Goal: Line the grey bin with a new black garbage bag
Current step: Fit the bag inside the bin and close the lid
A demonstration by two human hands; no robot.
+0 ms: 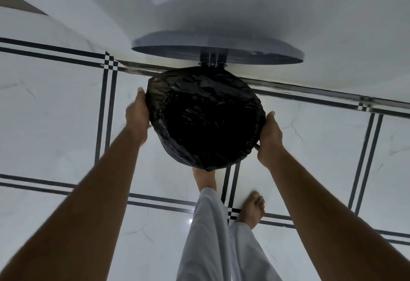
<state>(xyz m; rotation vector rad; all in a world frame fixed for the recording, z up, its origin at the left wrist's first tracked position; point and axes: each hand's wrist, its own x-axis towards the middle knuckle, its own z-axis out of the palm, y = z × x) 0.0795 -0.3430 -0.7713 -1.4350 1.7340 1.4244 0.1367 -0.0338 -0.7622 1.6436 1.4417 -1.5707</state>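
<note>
A round bin stands on the floor below me, its mouth and sides wrapped in a black garbage bag (205, 94) folded over the rim, so the grey body is hidden. The bag's inside is dark. The grey lid (255, 46) stands raised behind the bin on a hinge (211, 59). My left hand (137, 117) presses on the bag at the left side of the rim. My right hand (270, 138) grips the bag's edge at the right side of the rim.
The bin stands against a white wall (221, 3) on white marble floor tiles with black border lines (106, 112). My bare feet (251, 208) and light trousers are just in front of the bin, one foot at its base.
</note>
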